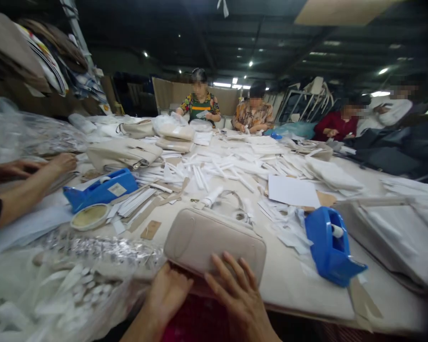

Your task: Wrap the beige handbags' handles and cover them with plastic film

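A pale beige handbag point(214, 237) lies at the table's front edge, its base or side toward me. Its handle point(231, 194), wrapped in white material, stands up behind it. Curled at the bag's lower left corner, my left hand point(169, 289) grips the edge, with its fingertips partly hidden. My right hand point(235, 289) rests on the bag's near face with the fingers spread. Left of the bag are a small brown card point(150, 230) and a roll of tape point(90, 216). A blue tape dispenser point(328, 244) stands to the right.
Another blue tape dispenser point(102, 189) sits at the left, near a co-worker's arms point(32, 178). White paper strips point(214, 171) cover the table's middle. Beige bags point(123, 152) lie behind. A clear plastic bag of white pieces point(82, 289) is at front left. Several people work across the table.
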`<state>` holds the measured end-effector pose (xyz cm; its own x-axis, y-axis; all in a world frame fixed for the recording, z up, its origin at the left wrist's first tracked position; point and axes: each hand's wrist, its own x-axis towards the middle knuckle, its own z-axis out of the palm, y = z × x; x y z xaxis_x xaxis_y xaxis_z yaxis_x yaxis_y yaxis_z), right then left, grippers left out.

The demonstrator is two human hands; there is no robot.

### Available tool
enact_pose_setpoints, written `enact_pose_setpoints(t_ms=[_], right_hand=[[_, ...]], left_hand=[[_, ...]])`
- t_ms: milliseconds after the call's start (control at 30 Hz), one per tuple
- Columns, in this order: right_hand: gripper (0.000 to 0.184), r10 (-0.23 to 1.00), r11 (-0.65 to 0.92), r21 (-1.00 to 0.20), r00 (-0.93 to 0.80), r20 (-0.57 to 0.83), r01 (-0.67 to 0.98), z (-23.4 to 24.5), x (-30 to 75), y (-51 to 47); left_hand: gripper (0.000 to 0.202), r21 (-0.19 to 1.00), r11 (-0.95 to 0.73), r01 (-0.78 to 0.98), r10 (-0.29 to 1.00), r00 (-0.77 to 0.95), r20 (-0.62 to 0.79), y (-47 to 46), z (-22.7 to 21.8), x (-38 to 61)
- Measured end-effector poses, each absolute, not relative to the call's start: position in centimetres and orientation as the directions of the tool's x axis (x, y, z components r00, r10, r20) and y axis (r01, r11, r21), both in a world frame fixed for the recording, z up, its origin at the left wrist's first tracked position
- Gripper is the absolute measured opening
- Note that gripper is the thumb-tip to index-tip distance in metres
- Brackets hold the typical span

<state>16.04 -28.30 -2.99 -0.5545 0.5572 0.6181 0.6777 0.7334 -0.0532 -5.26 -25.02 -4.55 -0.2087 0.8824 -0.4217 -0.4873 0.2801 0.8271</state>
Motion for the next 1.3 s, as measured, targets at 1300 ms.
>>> enact_pose_setpoints(t_ms=[1300], right_hand=[[0.024, 0.963, 0.266, -0.765, -0.189, 0.190, 0.586, -1.5, 19.9, 5.0]], left_hand=[[0.022, 0.509, -0.469, 0.721, 0.854, 0.518, 0.052, 3.3, 5.0, 2.9]])
